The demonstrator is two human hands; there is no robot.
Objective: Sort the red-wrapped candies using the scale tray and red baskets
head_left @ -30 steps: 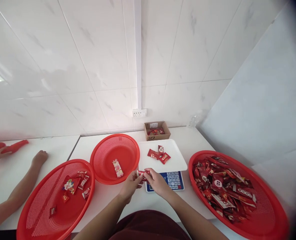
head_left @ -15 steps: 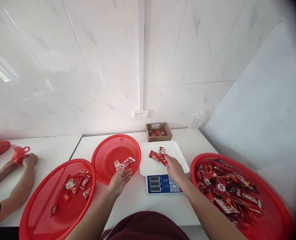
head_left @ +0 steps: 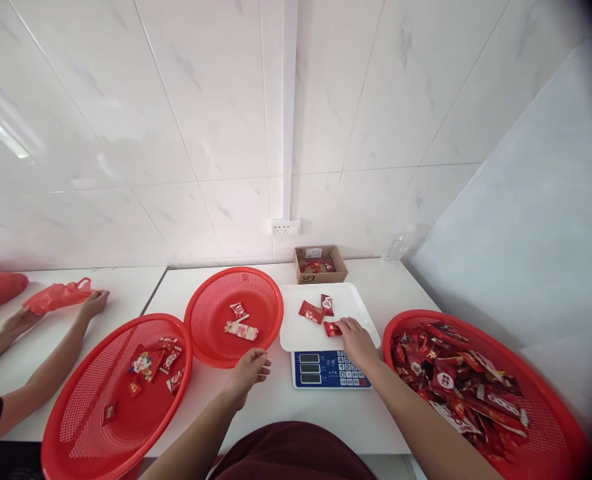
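Observation:
My right hand [head_left: 357, 341] is over the white weighing tray [head_left: 296, 340], its fingers closed on the end of a small red snack packet [head_left: 332, 329]. Two more red packets, one dark red [head_left: 312, 311] and one with a white round print [head_left: 327, 305], lie behind it on the tray. Loosely curled, with nothing visible in its fingers, my left hand [head_left: 250, 375] hovers in front of the middle red basket [head_left: 196, 333]. Inside that basket lie a red-and-white packet [head_left: 239, 311] and a pale floral packet [head_left: 241, 330].
The scale's blue keypad panel [head_left: 331, 370] faces me. A right basket [head_left: 551, 400] is heaped with red packets; a left basket [head_left: 81, 427] holds several. Behind the tray stands a cardboard box [head_left: 321, 273]. At far left, another person's hands [head_left: 93, 305] hold a red plastic bag [head_left: 61, 297].
The two packets by my left hand now lie in the middle basket, and that hand has drawn back and curled. On the tray, my right hand has shifted slightly. The other person's bag has spread out.

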